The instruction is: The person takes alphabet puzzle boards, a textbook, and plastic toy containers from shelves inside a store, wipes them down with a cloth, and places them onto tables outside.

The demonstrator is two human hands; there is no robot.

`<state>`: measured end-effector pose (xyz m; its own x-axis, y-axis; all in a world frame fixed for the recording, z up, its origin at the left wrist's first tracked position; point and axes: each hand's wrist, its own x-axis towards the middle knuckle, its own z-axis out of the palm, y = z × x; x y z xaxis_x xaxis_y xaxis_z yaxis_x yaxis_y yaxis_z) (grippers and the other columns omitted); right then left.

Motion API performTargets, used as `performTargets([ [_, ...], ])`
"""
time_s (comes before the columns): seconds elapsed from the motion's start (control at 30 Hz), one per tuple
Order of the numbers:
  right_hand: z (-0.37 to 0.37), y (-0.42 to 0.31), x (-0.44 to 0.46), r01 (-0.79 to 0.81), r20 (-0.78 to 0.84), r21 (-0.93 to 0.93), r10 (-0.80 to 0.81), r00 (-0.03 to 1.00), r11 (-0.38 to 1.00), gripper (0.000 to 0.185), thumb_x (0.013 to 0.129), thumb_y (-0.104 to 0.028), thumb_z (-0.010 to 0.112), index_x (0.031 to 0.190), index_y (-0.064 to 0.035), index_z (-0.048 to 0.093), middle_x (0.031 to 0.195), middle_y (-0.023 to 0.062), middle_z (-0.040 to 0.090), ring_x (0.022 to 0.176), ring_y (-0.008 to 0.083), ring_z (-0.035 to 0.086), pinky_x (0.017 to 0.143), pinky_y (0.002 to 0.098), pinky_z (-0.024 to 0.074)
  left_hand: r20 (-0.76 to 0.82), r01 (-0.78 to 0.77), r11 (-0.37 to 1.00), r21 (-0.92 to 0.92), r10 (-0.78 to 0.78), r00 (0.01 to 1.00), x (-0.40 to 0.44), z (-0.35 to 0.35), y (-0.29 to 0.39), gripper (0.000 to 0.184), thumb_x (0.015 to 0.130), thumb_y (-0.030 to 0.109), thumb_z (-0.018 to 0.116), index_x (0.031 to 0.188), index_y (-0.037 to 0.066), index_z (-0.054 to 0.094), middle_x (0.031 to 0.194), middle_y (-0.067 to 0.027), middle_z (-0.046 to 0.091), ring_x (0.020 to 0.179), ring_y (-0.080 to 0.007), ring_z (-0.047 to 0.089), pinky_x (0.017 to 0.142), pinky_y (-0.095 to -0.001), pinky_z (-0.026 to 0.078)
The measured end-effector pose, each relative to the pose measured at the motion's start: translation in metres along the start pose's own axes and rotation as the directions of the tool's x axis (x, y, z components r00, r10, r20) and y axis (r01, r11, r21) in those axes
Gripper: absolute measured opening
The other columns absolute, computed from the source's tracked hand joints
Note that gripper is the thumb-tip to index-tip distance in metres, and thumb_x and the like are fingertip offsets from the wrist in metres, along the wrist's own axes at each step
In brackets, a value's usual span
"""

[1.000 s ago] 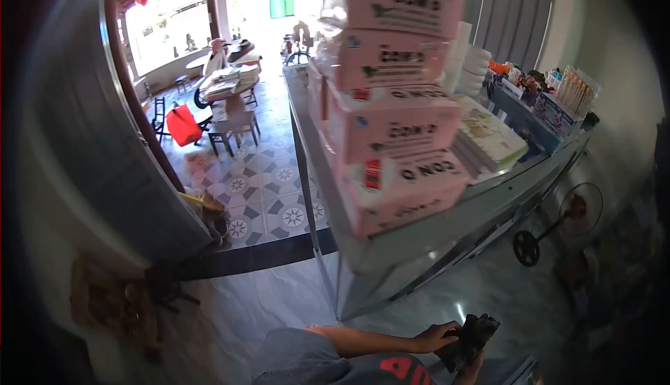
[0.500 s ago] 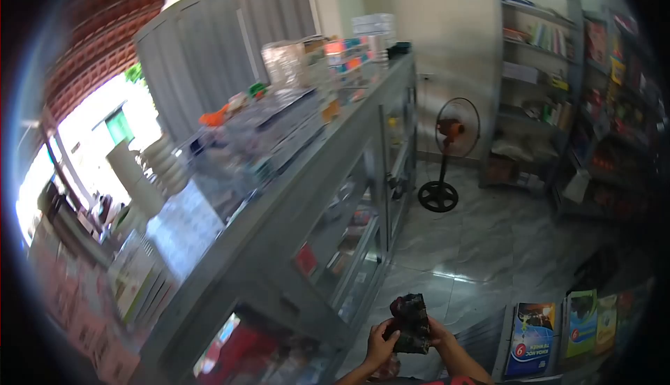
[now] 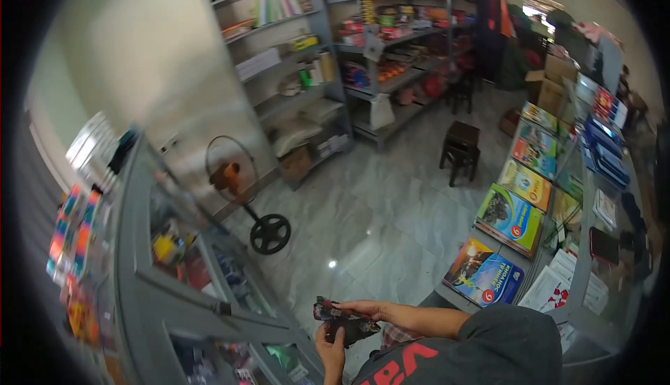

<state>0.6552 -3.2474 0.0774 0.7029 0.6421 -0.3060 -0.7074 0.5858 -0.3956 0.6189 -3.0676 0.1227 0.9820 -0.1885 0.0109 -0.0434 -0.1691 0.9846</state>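
The right forearm (image 3: pixel 436 321) lies across the body; the left forearm (image 3: pixel 333 374) points upward. The left hand (image 3: pixel 328 347) and right hand (image 3: pixel 370 308), partly curled, both grip a dark item (image 3: pixel 356 329) between the cabinet (image 3: pixel 148 305) and books (image 3: pixel 485 273).

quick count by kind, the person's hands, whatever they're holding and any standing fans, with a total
Hands: 2, the left hand and the right hand
Held things: 1, a dark item gripped by both; what it is, I can't tell
Standing fans: 1, the fan with an orange centre
Total: 4
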Motion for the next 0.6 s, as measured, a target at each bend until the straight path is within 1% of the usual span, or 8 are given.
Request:
performTargets([
  [0.07, -0.029, -0.020, 0.007, 0.036, -0.096, 0.099, -0.026, 0.995, 0.994, 0.043, 0.094, -0.040, 0.053, 0.115, -0.0026, 0.060, 0.101, 0.0088, 0.068, 0.086, 0.0189, 0.067, 0.078, 0.0316, 0.0562, 0.073, -0.012, 1.000, -0.024, 0.013, 0.997, 0.033, 0.014, 0.008, 0.038, 0.081, 0.011, 0.070, 0.115, -0.002, 0.057, 0.102, -0.0109, 0.062, 0.093, -0.0164, 0.060, 0.077, -0.0284, 0.049],
  [0.13, -0.054, -0.049, 0.008, 0.104, 0.017, 0.243, -0.111, 0.994, 0.964, 0.040, 0.096, -0.036, 0.050, 0.112, -0.0013, 0.061, 0.104, 0.0107, 0.068, 0.091, 0.0194, 0.067, 0.082, 0.0330, 0.0554, 0.146, 0.073, 0.985, -0.156, -0.050, 0.988, 0.071, 0.034, 0.021, 0.036, 0.083, 0.011, 0.069, 0.114, -0.002, 0.058, 0.102, -0.0119, 0.062, 0.089, -0.0153, 0.060, 0.074, -0.0271, 0.049],
  [0.2, -0.089, -0.078, 0.013, 0.150, 0.004, 0.265, -0.157, 0.988, 0.952, 0.040, 0.097, -0.034, 0.048, 0.115, -0.0001, 0.060, 0.109, 0.0121, 0.067, 0.094, 0.0199, 0.066, 0.085, 0.0349, 0.0545, 0.195, 0.082, 0.985, -0.155, -0.051, 0.979, 0.113, 0.052, 0.008, 0.033, 0.085, 0.010, 0.067, 0.115, -0.001, 0.058, 0.096, -0.0109, 0.064, 0.082, -0.0132, 0.061, 0.071, -0.0262, 0.050],
  [0.27, -0.123, -0.112, 0.018, 0.176, 0.046, 0.330, -0.203, 0.978, 0.927, 0.041, 0.098, -0.033, 0.045, 0.119, 0.0007, 0.057, 0.112, 0.0143, 0.065, 0.098, 0.0216, 0.066, 0.088, 0.0372, 0.0532, 0.261, 0.203, 0.966, -0.162, -0.156, 0.953, 0.160, 0.074, 0.007, 0.027, 0.088, 0.009, 0.063, 0.113, 0.000, 0.058, 0.088, -0.0076, 0.065, 0.074, -0.0102, 0.060, 0.064, -0.0248, 0.049],
  [0.3, -0.133, -0.129, 0.019, 0.188, 0.047, 0.339, -0.216, 0.975, 0.922, 0.041, 0.098, -0.033, 0.045, 0.119, 0.0007, 0.057, 0.112, 0.0143, 0.065, 0.098, 0.0216, 0.066, 0.088, 0.0372, 0.0532, 0.283, 0.172, 0.974, -0.150, -0.124, 0.951, 0.184, 0.086, 0.009, 0.018, 0.091, 0.009, 0.060, 0.107, 0.001, 0.059, 0.082, -0.0040, 0.064, 0.070, -0.0072, 0.057, 0.061, -0.0233, 0.046],
  [0.4, -0.158, -0.198, 0.017, 0.239, 0.035, 0.351, -0.268, 0.963, 0.905, 0.042, 0.097, -0.034, 0.046, 0.119, 0.0006, 0.058, 0.112, 0.0134, 0.066, 0.098, 0.0206, 0.066, 0.089, 0.0368, 0.0526, 0.303, 0.050, 0.996, -0.079, -0.024, 0.953, 0.261, 0.129, 0.001, 0.012, 0.092, 0.010, 0.058, 0.101, 0.002, 0.059, 0.081, -0.0017, 0.063, 0.069, -0.0055, 0.055, 0.059, -0.0214, 0.044],
  [0.53, -0.180, -0.289, 0.004, 0.326, -0.003, 0.389, -0.353, 0.935, 0.861, 0.044, 0.097, -0.036, 0.047, 0.119, 0.0001, 0.058, 0.114, 0.0123, 0.065, 0.099, 0.0203, 0.065, 0.091, 0.0372, 0.0513, 0.371, 0.051, 0.995, -0.087, -0.015, 0.929, 0.349, 0.194, 0.034, 0.009, 0.092, 0.011, 0.058, 0.097, 0.003, 0.059, 0.079, -0.0002, 0.062, 0.070, -0.0048, 0.054, 0.061, -0.0200, 0.042],
  [0.6, -0.193, -0.330, -0.015, 0.377, -0.034, 0.397, -0.397, 0.917, 0.837, 0.045, 0.096, -0.037, 0.047, 0.119, -0.0001, 0.058, 0.114, 0.0122, 0.065, 0.099, 0.0203, 0.065, 0.092, 0.0374, 0.0508, 0.434, 0.103, 0.994, -0.046, -0.073, 0.898, 0.386, 0.229, 0.045, 0.010, 0.092, 0.012, 0.059, 0.097, 0.003, 0.060, 0.080, -0.0005, 0.062, 0.070, -0.0052, 0.054, 0.062, -0.0206, 0.043],
])
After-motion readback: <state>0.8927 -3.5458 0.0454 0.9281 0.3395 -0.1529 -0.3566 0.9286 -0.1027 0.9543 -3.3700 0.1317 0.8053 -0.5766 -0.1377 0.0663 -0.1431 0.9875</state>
